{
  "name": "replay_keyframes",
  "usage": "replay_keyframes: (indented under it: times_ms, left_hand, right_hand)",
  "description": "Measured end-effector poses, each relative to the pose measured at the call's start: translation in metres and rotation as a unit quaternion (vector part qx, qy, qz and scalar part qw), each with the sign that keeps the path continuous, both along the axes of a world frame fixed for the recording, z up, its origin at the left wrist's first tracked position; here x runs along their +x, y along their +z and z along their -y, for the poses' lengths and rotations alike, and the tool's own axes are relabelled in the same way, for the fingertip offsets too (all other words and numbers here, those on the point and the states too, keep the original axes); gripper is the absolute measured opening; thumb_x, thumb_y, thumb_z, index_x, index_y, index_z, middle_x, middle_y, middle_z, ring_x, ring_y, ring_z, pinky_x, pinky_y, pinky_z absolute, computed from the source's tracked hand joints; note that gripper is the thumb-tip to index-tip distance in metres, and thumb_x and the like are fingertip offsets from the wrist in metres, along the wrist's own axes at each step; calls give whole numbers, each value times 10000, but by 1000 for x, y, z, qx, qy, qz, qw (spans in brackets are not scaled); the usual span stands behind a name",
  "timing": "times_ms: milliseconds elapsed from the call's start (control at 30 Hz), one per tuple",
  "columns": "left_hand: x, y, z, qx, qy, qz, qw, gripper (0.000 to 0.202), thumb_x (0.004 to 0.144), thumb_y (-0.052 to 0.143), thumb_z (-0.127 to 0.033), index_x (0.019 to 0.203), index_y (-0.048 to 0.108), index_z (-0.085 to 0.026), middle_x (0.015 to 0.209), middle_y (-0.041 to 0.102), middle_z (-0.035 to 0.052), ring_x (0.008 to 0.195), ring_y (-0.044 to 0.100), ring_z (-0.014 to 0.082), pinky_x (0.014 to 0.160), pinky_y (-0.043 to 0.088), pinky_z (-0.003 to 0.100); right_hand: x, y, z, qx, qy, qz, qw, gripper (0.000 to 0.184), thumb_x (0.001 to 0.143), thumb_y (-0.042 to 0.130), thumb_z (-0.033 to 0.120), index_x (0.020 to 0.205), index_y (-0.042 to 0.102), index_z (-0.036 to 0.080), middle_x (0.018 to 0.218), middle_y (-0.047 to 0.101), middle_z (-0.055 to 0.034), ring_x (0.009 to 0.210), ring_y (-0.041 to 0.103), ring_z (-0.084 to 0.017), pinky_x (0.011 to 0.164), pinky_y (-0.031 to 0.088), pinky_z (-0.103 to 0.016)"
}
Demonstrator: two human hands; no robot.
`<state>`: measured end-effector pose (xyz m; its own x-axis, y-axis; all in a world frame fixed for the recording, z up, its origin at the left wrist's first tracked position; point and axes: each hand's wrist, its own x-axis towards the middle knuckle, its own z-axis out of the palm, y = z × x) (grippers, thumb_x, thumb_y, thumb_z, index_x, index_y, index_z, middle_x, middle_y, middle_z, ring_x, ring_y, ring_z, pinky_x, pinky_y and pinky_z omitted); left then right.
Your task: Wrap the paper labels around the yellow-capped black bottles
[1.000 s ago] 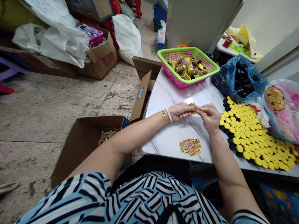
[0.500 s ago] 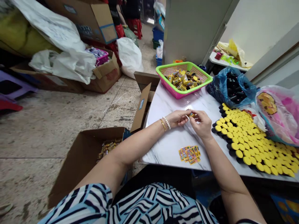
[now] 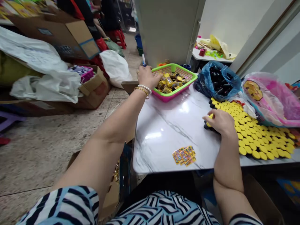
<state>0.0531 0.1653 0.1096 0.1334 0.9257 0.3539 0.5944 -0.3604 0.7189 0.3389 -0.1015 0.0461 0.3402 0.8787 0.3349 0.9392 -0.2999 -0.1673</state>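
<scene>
My left hand (image 3: 148,77), with a pearl bracelet and a gold one, reaches over the left corner of a green-rimmed pink basket (image 3: 173,95). Its thumb is spread from the fingers and nothing shows in it; the fingertips are partly hidden. Wrapped yellow-and-black pieces (image 3: 169,82) fill the basket. Over at the right, my right hand (image 3: 220,122) pinches a black piece with a round yellow top (image 3: 210,116) at the edge of a packed group of yellow-topped black pieces (image 3: 253,131). A small pile of printed yellow labels (image 3: 184,155) lies near the table's front edge.
Behind the yellow-topped group stand a blue plastic bag (image 3: 199,82) of black pieces and a pink plastic bag (image 3: 281,100). A grey cabinet (image 3: 166,34) rises behind the basket. Cardboard boxes (image 3: 86,93) and white sacks (image 3: 116,67) are on the floor at left.
My hands were together at mid-table over a small yellow piece. Now the left has moved to the basket and the right to the yellow-topped pieces. The view has turned right.
</scene>
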Motion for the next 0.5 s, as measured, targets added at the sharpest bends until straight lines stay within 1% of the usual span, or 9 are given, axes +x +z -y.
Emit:
replay_keyframes:
  times_ms: [67, 100, 133, 200, 267, 367, 433, 500]
  left_hand:
    - [9, -3, -5, 18, -27, -42, 999, 545, 781, 781, -438, 1211, 670, -122, 1251, 655, 182, 1279, 496, 344, 1081, 364, 440]
    - [16, -7, -7, 21, -47, -65, 997, 571, 773, 779, -451, 1230, 668, -126, 1254, 657, 178, 1282, 499, 350, 1090, 361, 448]
    - [23, -12, -8, 20, -68, -87, 994, 594, 760, 784, -460, 1240, 668, -129, 1237, 667, 167, 1271, 512, 350, 1089, 366, 447]
    - [38, -23, -12, 13, -103, -122, 987, 598, 728, 802, -457, 1221, 682, -141, 1168, 694, 139, 1223, 552, 341, 1059, 387, 430]
    - [49, -32, -17, 5, -119, -141, 983, 521, 719, 811, -446, 1142, 711, -160, 1092, 711, 121, 1169, 579, 331, 1009, 407, 411]
    - [55, -39, -27, 1, -105, -153, 983, 386, 764, 790, -471, 1004, 730, -175, 1007, 718, 113, 1114, 579, 313, 957, 409, 401]
    - [52, -40, -33, 1, -77, -170, 982, 387, 811, 760, -502, 968, 721, -150, 969, 717, 104, 1065, 561, 275, 948, 402, 390]
    - [46, -41, -37, 6, -58, -183, 981, 422, 853, 727, -520, 945, 708, -108, 917, 712, 86, 992, 542, 223, 947, 402, 375]
  right_hand:
    - [3, 2, 6, -76, -6, 6, 997, 422, 657, 847, 608, 892, 787, 263, 744, 726, -68, 692, 636, -260, 662, 444, -369]
    - [3, 3, 8, -92, -17, 5, 996, 458, 644, 848, 628, 917, 783, 266, 751, 730, -71, 708, 640, -269, 665, 439, -370]
    - [2, 5, 10, -96, -29, 3, 995, 474, 661, 831, 641, 951, 778, 269, 772, 737, -73, 735, 650, -279, 675, 438, -373]
    - [-1, 9, 11, -83, -56, -1, 995, 466, 740, 768, 641, 1030, 762, 276, 853, 759, -73, 811, 670, -295, 709, 441, -381]
    - [-3, 14, 13, -70, -73, -8, 995, 453, 806, 714, 620, 1103, 744, 279, 940, 773, -71, 881, 679, -300, 740, 442, -383]
    - [2, 23, 19, -73, -100, -23, 992, 466, 837, 691, 605, 1166, 727, 276, 982, 778, -68, 932, 679, -305, 753, 436, -377]
    - [7, 27, 25, -70, -113, -29, 991, 476, 847, 680, 608, 1193, 718, 283, 983, 778, -61, 932, 676, -299, 744, 431, -371]
    - [11, 30, 30, -77, -106, -32, 991, 482, 845, 676, 623, 1192, 719, 291, 985, 776, -56, 917, 672, -290, 730, 428, -366]
